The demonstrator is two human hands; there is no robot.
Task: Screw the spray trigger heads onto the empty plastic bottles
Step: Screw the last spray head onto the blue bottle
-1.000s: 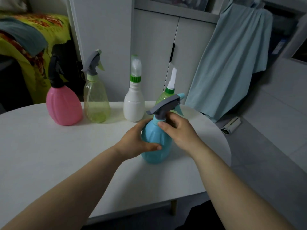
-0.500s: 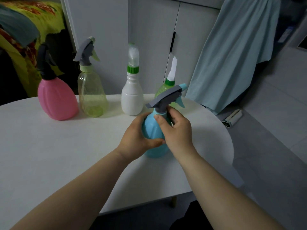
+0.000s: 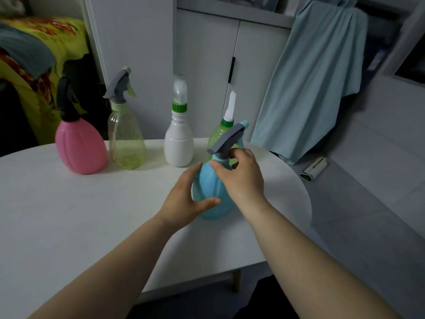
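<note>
A light blue bottle point(image 3: 208, 192) stands upright on the white table point(image 3: 92, 215), carrying a grey and blue trigger head point(image 3: 226, 140). My left hand point(image 3: 186, 199) wraps the bottle's left side, thumb across its front. My right hand point(image 3: 240, 176) sits at the bottle's neck just under the trigger head, fingers loosely curled around the collar. Behind stand a pink bottle point(image 3: 79, 146) with a black trigger head, a clear yellowish bottle point(image 3: 126, 141) with a grey one, a white bottle point(image 3: 179, 143) with a green collar and clear cap, and a green bottle point(image 3: 218, 134) with a white nozzle.
The table's rounded right edge point(image 3: 305, 196) lies close to the blue bottle. A lint roller point(image 3: 314, 169) lies on the floor to the right. A pale blue cloth point(image 3: 317, 84) hangs over the white cabinet point(image 3: 207, 65). A yellow patterned blanket point(image 3: 34, 54) is at far left.
My right hand has loosened and shifted around the neck, its fingers more spread than before. The left hand's thumb has slid lower on the bottle. The bottle stays in place.
</note>
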